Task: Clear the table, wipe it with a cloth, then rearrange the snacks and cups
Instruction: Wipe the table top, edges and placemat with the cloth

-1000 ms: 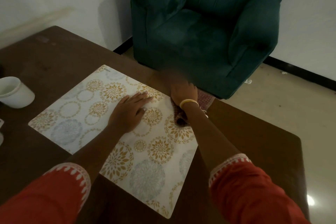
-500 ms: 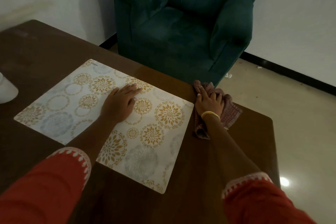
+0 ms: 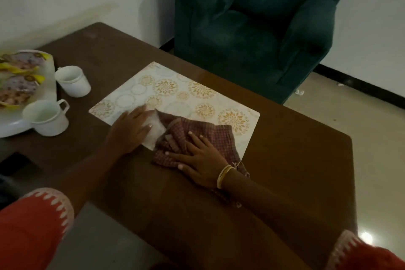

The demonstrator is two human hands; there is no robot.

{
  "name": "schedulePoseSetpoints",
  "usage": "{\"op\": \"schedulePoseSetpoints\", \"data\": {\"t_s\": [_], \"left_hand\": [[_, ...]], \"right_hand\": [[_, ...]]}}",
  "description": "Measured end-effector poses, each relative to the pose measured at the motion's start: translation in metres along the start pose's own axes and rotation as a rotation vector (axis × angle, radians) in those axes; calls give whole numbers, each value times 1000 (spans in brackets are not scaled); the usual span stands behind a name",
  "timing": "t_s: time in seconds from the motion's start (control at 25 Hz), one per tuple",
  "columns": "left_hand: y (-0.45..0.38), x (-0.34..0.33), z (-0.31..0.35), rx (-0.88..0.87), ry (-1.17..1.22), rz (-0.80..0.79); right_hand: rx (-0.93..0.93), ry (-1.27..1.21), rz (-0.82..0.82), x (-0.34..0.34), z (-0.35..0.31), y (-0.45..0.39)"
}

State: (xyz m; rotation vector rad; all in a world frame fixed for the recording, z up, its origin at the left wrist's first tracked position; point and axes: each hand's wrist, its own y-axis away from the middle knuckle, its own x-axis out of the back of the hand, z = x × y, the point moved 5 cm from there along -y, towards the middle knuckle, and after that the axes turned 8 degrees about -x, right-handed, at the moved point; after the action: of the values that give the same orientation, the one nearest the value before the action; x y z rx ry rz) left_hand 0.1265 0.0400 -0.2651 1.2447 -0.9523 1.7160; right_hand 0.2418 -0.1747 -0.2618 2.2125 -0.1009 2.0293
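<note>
A patterned placemat (image 3: pixel 186 96) lies on the dark brown table (image 3: pixel 295 160). My right hand (image 3: pixel 199 160) presses flat, fingers spread, on a red checked cloth (image 3: pixel 197 133) that covers the mat's near edge and the table beside it. My left hand (image 3: pixel 129 130) lies flat on the mat's near left corner, holding nothing. Two white cups (image 3: pixel 73 81) (image 3: pixel 47 117) stand at the left. Behind them, a white tray (image 3: pixel 13 127) carries snack packets (image 3: pixel 18 79).
A dark green armchair (image 3: pixel 252 28) stands just beyond the table's far edge. Pale floor (image 3: pixel 350 116) lies to the right, a white wall behind. The table's right corner is near my right forearm.
My right hand has slid the cloth from the table's far edge back onto the mat's near edge. My left hand has shifted to the mat's near left corner. The view turned left, revealing cups and tray.
</note>
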Motion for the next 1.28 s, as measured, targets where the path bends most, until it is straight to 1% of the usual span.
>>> {"op": "schedulePoseSetpoints", "data": {"t_s": [0.04,0.08,0.16,0.32,0.44,0.52,0.6,0.68,0.88,1.0,1.12,1.28], "left_hand": [[11,2,-12,23,11,-7],[19,4,-22,32,21,1],[27,7,-34,25,20,9],[27,7,-35,29,27,20],[27,9,-37,29,61,49],[28,7,-39,35,53,59],[27,8,-37,31,56,73],[28,11,-37,30,60,85],[27,7,-38,37,79,88],[33,10,-35,30,129,188],[63,19,-35,66,61,332],[130,17,-37,178,40,338]], "right_hand": [[53,-13,-25,-2,-4,0],[67,-16,-33,-1,1,-4],[19,16,-30,1,22,-34],[-251,-5,-46,6,95,-126],[-446,-60,-19,16,145,-174],[-549,-74,-13,19,161,-193],[-603,-78,-19,19,160,-200],[-575,-64,-23,18,142,-195],[-317,-13,24,7,70,-163],[-229,5,38,2,20,-135],[-142,9,46,0,-31,-103],[-93,32,74,-8,-97,-46]]}}
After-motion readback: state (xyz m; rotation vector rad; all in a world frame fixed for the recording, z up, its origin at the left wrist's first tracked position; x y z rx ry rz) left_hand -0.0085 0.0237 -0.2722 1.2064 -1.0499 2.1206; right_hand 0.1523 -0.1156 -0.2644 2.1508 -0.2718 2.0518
